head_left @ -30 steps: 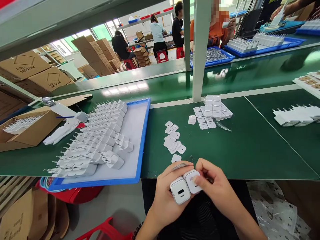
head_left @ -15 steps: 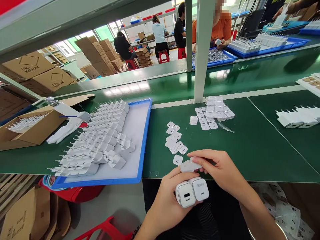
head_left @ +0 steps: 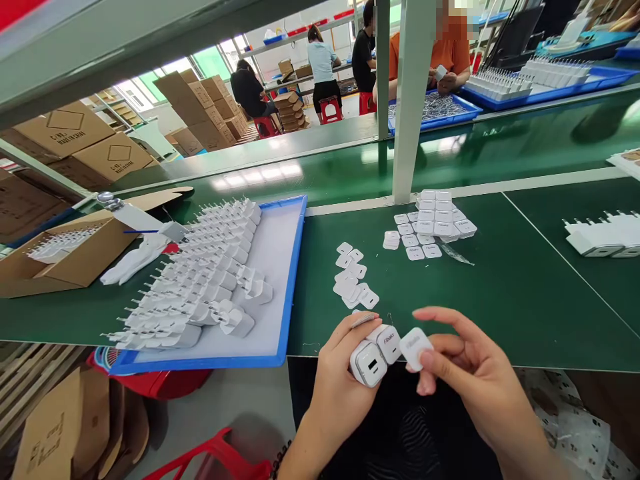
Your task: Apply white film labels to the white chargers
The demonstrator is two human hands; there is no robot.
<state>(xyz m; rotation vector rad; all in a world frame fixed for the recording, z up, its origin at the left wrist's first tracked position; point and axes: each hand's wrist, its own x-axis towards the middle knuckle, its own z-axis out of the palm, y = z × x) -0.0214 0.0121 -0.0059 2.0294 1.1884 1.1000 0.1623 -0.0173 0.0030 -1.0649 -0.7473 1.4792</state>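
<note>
My left hand [head_left: 340, 380] is wrapped round two white charger plugs held side by side. The nearer charger [head_left: 369, 364] shows an open end with dark port slots; the other charger [head_left: 389, 343] has a face plate marked "Fibaks" on its end. A thin white piece [head_left: 365, 321] shows between the left fingers. Between thumb and fingers of my right hand [head_left: 470, 367] is a white rounded-square face plate [head_left: 415, 348] with faint print, just right of the chargers. Loose face plates [head_left: 356, 270] lie on the green table ahead.
A blue-rimmed tray [head_left: 289, 280] of plug chargers [head_left: 200, 273] stands left, beside an open carton [head_left: 65, 257]. Stacked face plates [head_left: 435, 217] sit near a white post [head_left: 407, 107]. More chargers [head_left: 603, 235] lie at right. Across the bench, a person in orange [head_left: 453, 50] works.
My right hand has moved right and down, away from the left fingers, with a face plate in its grip. The chargers in my left hand have risen slightly and tilted.
</note>
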